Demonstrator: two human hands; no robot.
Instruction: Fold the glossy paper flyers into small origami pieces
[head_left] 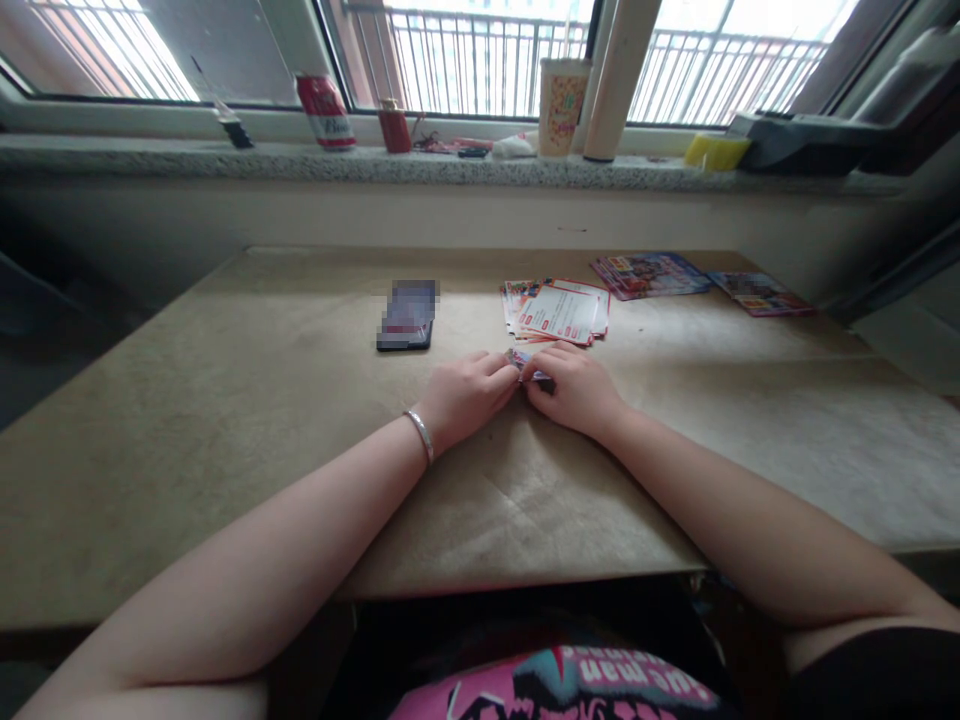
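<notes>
My left hand (472, 392) and my right hand (574, 388) meet over the middle of the table, fingertips closed and almost touching. Between them is a small, colourful printed card packet (534, 370), gripped from both sides and mostly covered by the fingers. A silvery bracelet circles my left wrist. Just beyond my hands lies a loose, fanned pile of cards (562, 310), white with red print on top.
A dark phone (407, 318) lies left of the cards on the tan tabletop (225, 430). Colourful packets (652, 275) overlap at the back right, with more packets (761, 293) beside them. The windowsill (450, 170) holds a red can (325, 112) and a patterned cup (562, 108).
</notes>
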